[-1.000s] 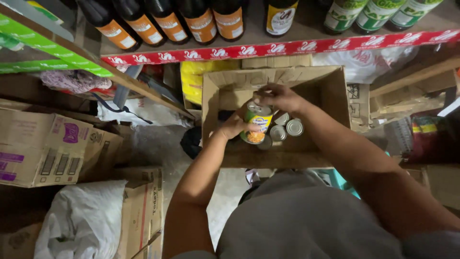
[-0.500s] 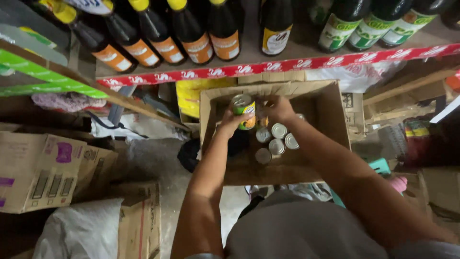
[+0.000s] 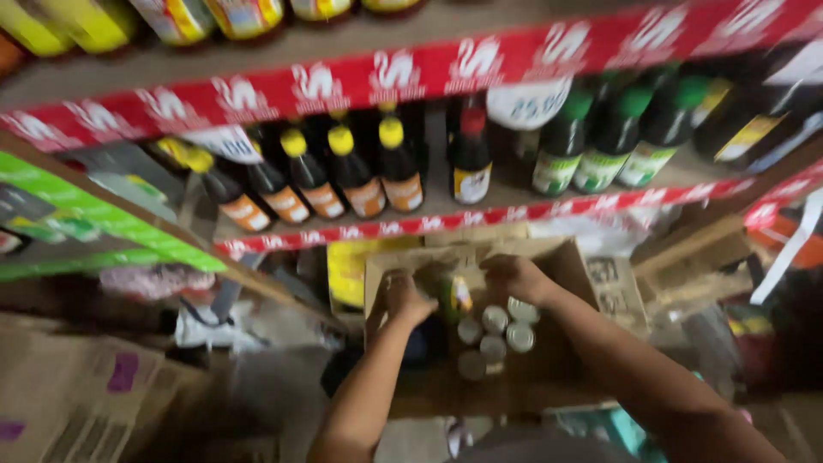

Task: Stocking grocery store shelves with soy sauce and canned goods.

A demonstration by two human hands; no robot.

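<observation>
Hands first, as I see them from the head camera: both are down inside an open cardboard box (image 3: 591, 283) that sits below the shelves. My left hand (image 3: 403, 298) is curled against the near-left side of a can (image 3: 457, 296) with a green and yellow label, and my right hand (image 3: 514, 276) is cupped over its far-right side and top. The can sits between the two hands, upright or nearly so, raised above the box floor; the picture is blurred, so I cannot tell exactly how tightly each set of fingers closes, but both hands touch the can and wrap partly around it.

Just below and to the right of the held can, several more cans (image 3: 495, 330) stand on the box floor, silver lids up, packed close together. They lie under my right wrist and close to it, apart from the left hand.

Behind the box, a shelf edged with a red strip (image 3: 480, 219) carries a row of dark bottles with yellow caps (image 3: 343, 171), one with a red cap (image 3: 471, 159), and a group with green caps (image 3: 600, 146) further right. A second red strip runs above them. To my left lie other cardboard boxes (image 3: 77, 394) with purple markings.
</observation>
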